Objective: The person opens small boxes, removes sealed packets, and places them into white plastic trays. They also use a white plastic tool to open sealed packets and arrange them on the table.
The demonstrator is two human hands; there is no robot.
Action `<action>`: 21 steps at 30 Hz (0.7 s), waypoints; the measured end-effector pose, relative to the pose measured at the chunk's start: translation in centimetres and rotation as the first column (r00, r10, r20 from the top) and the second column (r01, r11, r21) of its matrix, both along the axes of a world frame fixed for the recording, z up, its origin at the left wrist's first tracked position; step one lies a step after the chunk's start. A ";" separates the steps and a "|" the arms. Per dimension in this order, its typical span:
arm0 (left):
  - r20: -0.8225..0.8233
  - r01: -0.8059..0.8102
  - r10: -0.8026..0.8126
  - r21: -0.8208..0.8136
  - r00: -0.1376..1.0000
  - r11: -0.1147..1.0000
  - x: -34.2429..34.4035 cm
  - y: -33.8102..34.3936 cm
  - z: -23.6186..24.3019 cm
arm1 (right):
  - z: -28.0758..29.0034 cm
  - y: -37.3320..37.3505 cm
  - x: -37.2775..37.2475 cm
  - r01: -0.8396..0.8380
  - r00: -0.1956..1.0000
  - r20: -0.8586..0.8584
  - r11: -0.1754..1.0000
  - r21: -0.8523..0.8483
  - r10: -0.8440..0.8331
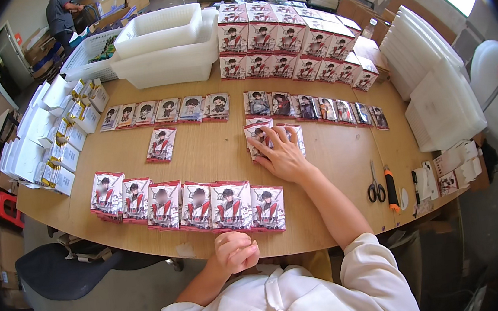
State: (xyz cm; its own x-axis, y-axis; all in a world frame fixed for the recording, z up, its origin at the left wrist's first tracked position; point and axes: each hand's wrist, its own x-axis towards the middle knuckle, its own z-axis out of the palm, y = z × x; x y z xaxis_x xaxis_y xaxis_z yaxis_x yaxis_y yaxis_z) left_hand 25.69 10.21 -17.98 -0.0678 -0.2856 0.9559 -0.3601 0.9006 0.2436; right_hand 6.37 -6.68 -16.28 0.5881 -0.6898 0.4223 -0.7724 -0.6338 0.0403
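Your cream cloth shirt; your left hand curled together, short of rectangular, glossy red-and-white packet. Packet under your nearer right hand, fingers spread; long axis pointing away from you.

Gloss, Grain and Cloth

Your tabletop looked like pale wood, smooth with a soft sheen. The near packets had a glossy, film-like finish. On the far side, your tubs were translucent, satin plastic, and the stacked boxes were smooth printed card. At left, white cartons looked like paperboard. At right, your scissors paired metal blades with dark plastic handles. Your shirt was matt cloth.
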 end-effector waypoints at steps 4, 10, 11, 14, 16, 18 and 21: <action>-0.006 -0.010 0.010 0.008 1.000 1.000 0.0 0.2 -0.3 | -0.1 0.4 0.6 0.036 0.997 0.070 0.999 0.012 -0.037; -0.011 -0.020 0.020 -0.016 1.000 1.000 -0.4 -0.1 -0.1 | 0.4 0.6 0.2 0.082 0.991 0.106 0.996 -0.024 -0.079; -0.016 -0.019 0.019 -0.019 1.000 1.000 -0.5 -0.2 -0.2 | 0.9 0.6 -0.1 0.081 0.991 0.114 0.995 -0.052 -0.075; -0.008 -0.037 0.037 0.013 0.999 0.999 0.3 0.1 -0.2 | 5.3 1.7 -1.1 0.123 0.971 0.209 0.992 -0.022 -0.116; -0.024 -0.045 0.046 0.020 0.999 0.999 0.4 0.2 -0.2 | 7.3 4.1 -1.9 0.016 0.962 0.265 0.986 0.164 -0.060; -0.050 -0.045 0.046 0.014 0.998 0.999 0.2 0.2 -0.2 | 7.5 7.9 -2.8 -0.168 0.950 0.311 0.905 0.392 0.042; -0.078 -0.065 0.066 0.014 0.995 0.998 -0.3 0.2 -0.7 | 6.1 12.5 -2.0 -0.193 0.962 0.265 0.834 0.517 0.059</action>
State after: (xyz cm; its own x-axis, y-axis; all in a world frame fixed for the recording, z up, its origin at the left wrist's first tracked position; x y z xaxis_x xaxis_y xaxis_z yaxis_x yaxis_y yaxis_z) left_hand 25.39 10.40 -18.69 0.0266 -0.2981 0.9542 -0.3978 0.8725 0.2837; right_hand 4.39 5.81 -10.22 0.6190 -0.7722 0.1431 -0.6285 -0.5963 -0.4994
